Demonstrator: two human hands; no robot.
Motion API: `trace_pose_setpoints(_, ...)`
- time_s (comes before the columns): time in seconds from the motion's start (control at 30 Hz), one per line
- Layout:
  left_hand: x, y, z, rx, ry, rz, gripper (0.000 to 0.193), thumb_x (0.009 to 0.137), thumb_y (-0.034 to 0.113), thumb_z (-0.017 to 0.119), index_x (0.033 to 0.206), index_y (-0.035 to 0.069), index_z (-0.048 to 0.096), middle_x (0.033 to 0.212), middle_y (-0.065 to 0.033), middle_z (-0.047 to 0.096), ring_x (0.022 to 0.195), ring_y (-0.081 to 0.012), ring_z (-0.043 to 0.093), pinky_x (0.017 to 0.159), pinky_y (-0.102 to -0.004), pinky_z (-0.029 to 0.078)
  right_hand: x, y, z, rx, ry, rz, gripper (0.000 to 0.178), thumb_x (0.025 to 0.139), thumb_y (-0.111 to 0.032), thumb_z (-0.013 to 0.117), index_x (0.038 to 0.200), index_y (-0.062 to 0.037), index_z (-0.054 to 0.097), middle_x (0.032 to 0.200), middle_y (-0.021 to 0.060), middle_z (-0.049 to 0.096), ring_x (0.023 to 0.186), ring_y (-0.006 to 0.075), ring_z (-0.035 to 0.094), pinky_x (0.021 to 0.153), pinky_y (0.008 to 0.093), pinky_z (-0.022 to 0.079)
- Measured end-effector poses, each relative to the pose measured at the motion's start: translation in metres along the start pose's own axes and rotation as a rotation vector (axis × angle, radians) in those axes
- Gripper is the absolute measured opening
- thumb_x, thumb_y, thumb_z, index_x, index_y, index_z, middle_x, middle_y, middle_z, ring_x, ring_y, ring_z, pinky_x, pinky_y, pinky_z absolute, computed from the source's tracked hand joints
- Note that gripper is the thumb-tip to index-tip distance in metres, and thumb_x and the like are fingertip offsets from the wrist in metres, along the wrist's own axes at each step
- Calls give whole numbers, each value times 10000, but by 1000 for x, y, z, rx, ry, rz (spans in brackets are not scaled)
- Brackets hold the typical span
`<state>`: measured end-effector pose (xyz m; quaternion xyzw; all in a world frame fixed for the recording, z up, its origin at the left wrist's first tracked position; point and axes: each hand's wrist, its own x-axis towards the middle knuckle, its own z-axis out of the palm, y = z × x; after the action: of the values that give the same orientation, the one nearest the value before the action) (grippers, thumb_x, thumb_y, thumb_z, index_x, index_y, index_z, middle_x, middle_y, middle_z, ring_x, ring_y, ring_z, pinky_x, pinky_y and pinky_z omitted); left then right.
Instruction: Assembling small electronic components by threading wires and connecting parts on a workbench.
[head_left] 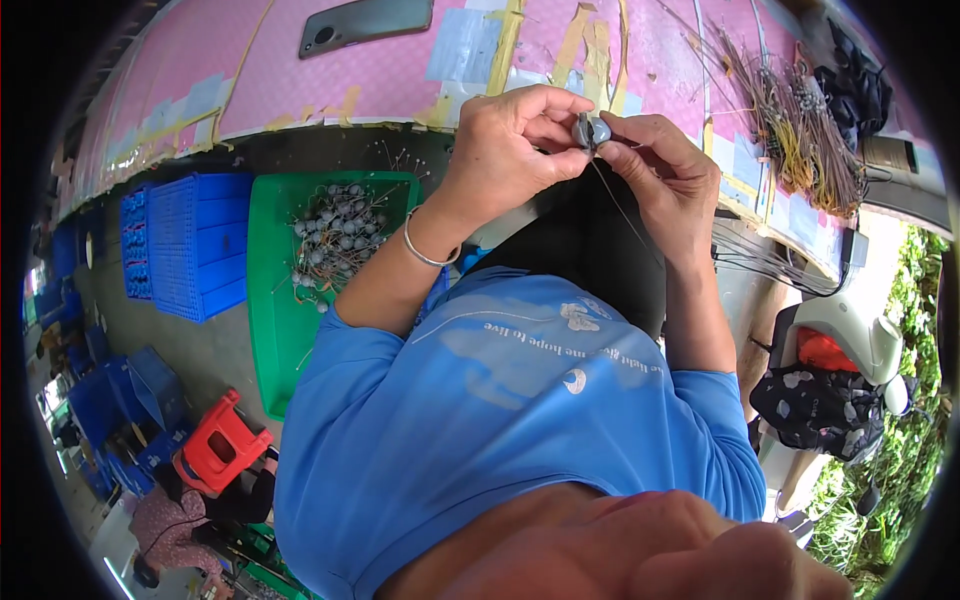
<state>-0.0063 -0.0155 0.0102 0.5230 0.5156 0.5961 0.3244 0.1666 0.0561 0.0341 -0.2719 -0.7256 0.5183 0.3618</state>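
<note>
Near the table's front edge, I hold a small grey rounded piece with a dark slot (597,131) between both hands. My left hand (512,143) pinches it from the left with thumb and fingers. My right hand (668,178) grips its right side, also with thumb and fingertips. A thin dark wire (622,208) hangs down from the piece in front of my dark trousers. Below my left forearm, a green bin (268,330) holds a heap of similar grey balls with wires (340,232).
The pink, taped table top (270,75) carries a phone (365,24) at the far left and a bundle of thin wires (800,135) at the right. Blue crates (200,245) stand beside the bin. A red stool (222,442) and another person (170,530) are at lower left.
</note>
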Motion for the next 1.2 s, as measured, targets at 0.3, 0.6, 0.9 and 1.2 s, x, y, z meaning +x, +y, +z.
trace_pose_setpoints(0.3,2,-3,11,477,36,338,374,659,-59,776,1015,8,681,793,-61,704,710,-148,729,611,-234,568,-8,9,5,173,85,337,187,853,-17,719,1038,13,716,896,56,710,758,88,625,700,219,517)
trace_pose_setpoints(0.6,2,2,18,-113,-90,43,448,738,-151,691,1149,26,675,1208,-96,656,895,-152,705,796,-255,585,-1,35,-14,675,-92,277,252,925,-107,651,1145,14,663,1004,86,700,947,169,657,857,301,529)
trace_pose_setpoints(0.9,3,1,30,-161,38,23,512,701,-52,776,1191,15,644,933,-71,701,833,-120,707,722,-234,574,7,31,14,1028,29,241,331,962,-193,599,1157,75,596,999,139,669,946,243,656,878,357,545)
trace_pose_setpoints(1.2,1,-11,10,-16,13,132,246,800,-78,729,1034,-76,653,1130,-124,629,915,-186,694,808,-276,597,-6,48,11,801,62,180,287,930,-77,636,1193,28,588,1122,106,657,1042,181,624,944,340,499)
